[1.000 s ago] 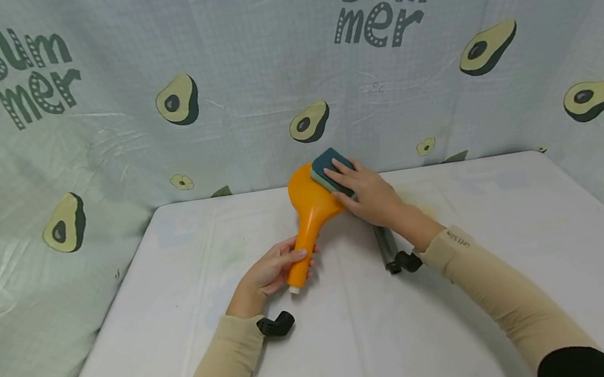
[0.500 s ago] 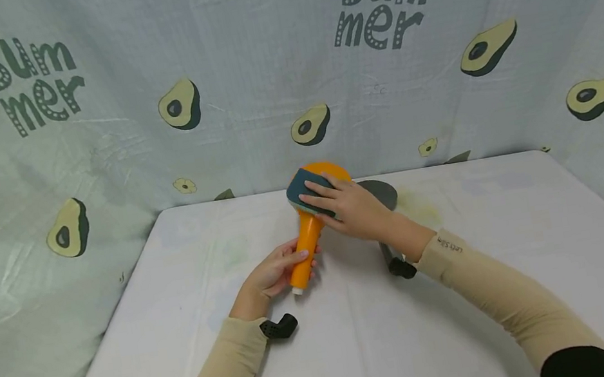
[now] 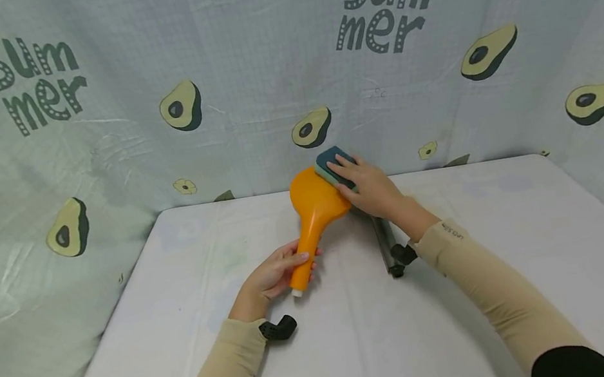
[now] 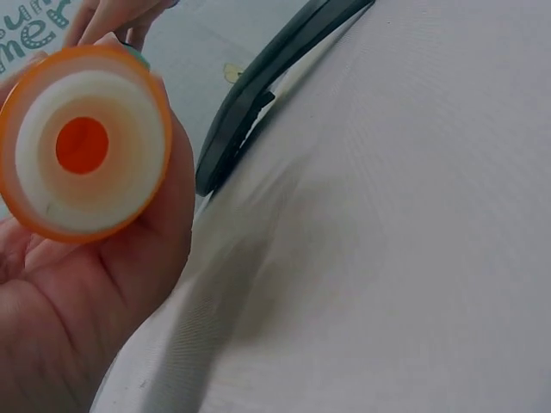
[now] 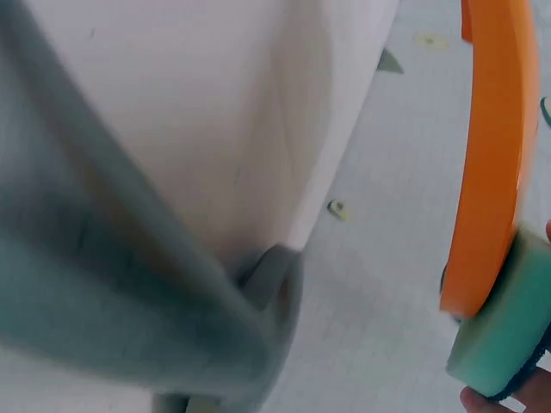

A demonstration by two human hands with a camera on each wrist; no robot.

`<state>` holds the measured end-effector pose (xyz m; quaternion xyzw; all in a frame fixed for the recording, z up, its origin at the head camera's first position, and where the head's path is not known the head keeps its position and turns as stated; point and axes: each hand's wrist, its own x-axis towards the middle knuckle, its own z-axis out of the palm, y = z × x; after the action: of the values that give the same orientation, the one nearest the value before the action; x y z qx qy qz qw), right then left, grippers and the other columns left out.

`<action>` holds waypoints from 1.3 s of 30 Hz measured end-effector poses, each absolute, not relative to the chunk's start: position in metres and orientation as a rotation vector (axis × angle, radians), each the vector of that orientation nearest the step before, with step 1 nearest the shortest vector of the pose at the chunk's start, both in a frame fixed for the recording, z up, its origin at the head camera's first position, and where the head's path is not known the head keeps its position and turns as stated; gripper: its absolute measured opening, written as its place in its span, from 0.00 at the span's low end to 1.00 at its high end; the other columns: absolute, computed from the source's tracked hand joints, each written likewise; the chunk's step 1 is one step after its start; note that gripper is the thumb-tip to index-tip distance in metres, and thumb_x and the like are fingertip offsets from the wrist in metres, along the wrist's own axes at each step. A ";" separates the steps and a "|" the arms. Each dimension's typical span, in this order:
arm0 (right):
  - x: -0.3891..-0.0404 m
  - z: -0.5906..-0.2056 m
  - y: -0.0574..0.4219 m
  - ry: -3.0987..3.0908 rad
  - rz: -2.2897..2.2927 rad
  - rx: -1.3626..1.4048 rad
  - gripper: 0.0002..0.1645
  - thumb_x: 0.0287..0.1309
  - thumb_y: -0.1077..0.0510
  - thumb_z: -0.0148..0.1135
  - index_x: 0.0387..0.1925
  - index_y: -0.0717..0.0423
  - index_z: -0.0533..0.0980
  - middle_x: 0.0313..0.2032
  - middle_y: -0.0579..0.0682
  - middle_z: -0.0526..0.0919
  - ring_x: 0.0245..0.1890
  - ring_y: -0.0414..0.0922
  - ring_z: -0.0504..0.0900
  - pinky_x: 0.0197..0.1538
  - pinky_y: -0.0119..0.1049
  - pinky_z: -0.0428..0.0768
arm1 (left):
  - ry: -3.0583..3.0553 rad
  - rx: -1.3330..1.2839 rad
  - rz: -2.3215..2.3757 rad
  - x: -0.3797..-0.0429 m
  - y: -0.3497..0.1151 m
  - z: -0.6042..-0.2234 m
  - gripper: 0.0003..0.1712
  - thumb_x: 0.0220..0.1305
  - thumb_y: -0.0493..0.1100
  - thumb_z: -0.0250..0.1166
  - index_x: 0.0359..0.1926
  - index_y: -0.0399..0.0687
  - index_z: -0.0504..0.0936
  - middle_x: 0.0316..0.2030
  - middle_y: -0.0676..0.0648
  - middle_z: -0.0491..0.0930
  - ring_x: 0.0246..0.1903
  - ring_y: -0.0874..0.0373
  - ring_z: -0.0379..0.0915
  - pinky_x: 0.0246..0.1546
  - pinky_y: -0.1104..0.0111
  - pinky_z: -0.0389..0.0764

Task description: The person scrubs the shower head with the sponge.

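My left hand [image 3: 274, 274] grips the handle of an orange plastic paddle [image 3: 311, 203] with a wide rounded head, held tilted above the table. In the left wrist view the handle's end [image 4: 39, 112] faces the camera, with a white ring round an orange hollow. My right hand [image 3: 377, 191] holds a two-layer scouring sponge [image 3: 327, 160], dark blue on the back and green underneath. Its thumb lies along the lower side, fingers over the back. The sponge's green layer [image 5: 498, 331] lies against the paddle's upper right edge [image 5: 491, 172].
A dark grey paddle-shaped thing [image 3: 387, 247] lies on the white-covered table [image 3: 258, 364] under my right forearm, its head mostly hidden. Behind the table hangs a pale curtain [image 3: 233, 42] printed with avocados. A black wrist camera mount [image 3: 279, 329] sticks out from my left sleeve.
The sponge moved left and down across the paddle's face, then back up to the upper right edge. My left hand and the paddle stayed nearly still.
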<state>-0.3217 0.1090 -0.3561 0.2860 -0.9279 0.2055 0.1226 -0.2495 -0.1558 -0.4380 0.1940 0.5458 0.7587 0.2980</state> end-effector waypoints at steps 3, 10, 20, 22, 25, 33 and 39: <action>-0.317 -0.358 0.101 -2.654 0.527 0.902 0.32 0.76 0.50 0.57 0.75 0.53 0.66 0.75 0.58 0.62 0.74 0.66 0.59 0.70 0.65 0.61 | 1.437 0.513 2.018 -0.249 -0.157 -0.439 0.28 0.81 0.34 0.46 0.73 0.22 0.51 0.51 0.48 0.76 0.41 0.59 0.76 0.45 0.68 0.82; -0.300 -0.360 0.069 -2.427 0.370 1.236 0.27 0.71 0.50 0.64 0.68 0.50 0.76 0.70 0.55 0.72 0.71 0.65 0.66 0.68 0.61 0.68 | 1.457 0.495 2.017 -0.250 -0.157 -0.440 0.29 0.79 0.33 0.45 0.72 0.19 0.51 0.51 0.48 0.77 0.40 0.59 0.77 0.44 0.69 0.82; -0.312 -0.346 0.067 -2.535 0.555 1.148 0.24 0.72 0.51 0.62 0.66 0.50 0.78 0.70 0.52 0.72 0.73 0.61 0.63 0.73 0.57 0.62 | 1.472 0.482 1.996 -0.249 -0.154 -0.441 0.27 0.76 0.29 0.46 0.72 0.22 0.55 0.50 0.48 0.78 0.40 0.59 0.78 0.44 0.68 0.82; -0.319 -0.344 0.073 -2.594 0.650 1.032 0.25 0.74 0.50 0.60 0.68 0.50 0.76 0.71 0.51 0.70 0.74 0.61 0.61 0.73 0.59 0.60 | 1.480 0.490 1.994 -0.249 -0.155 -0.440 0.27 0.76 0.30 0.47 0.71 0.22 0.56 0.50 0.47 0.79 0.41 0.59 0.78 0.44 0.68 0.82; -0.329 -0.342 0.084 -2.629 0.753 0.898 0.26 0.75 0.51 0.59 0.69 0.53 0.74 0.73 0.53 0.68 0.74 0.62 0.60 0.73 0.59 0.59 | 1.490 0.504 1.983 -0.249 -0.156 -0.439 0.27 0.76 0.30 0.49 0.71 0.21 0.57 0.50 0.47 0.79 0.41 0.58 0.77 0.44 0.68 0.82; -0.333 -0.352 0.087 -2.585 0.553 0.886 0.31 0.76 0.50 0.57 0.75 0.53 0.67 0.75 0.55 0.64 0.73 0.63 0.62 0.72 0.60 0.62 | 1.499 0.502 1.963 -0.250 -0.156 -0.436 0.27 0.76 0.31 0.51 0.71 0.23 0.59 0.50 0.47 0.79 0.41 0.58 0.78 0.44 0.67 0.83; -0.315 -0.353 0.064 -2.449 0.392 1.150 0.27 0.73 0.50 0.61 0.70 0.51 0.74 0.71 0.54 0.70 0.72 0.62 0.64 0.71 0.58 0.64 | 1.493 0.476 1.988 -0.250 -0.155 -0.439 0.26 0.76 0.31 0.49 0.70 0.24 0.60 0.50 0.48 0.79 0.41 0.59 0.78 0.44 0.68 0.83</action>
<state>-0.3152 0.0641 -0.3531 0.4119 -0.8773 0.1403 0.2024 -0.2502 -0.1546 -0.4389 0.1795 0.5626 0.7491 0.3004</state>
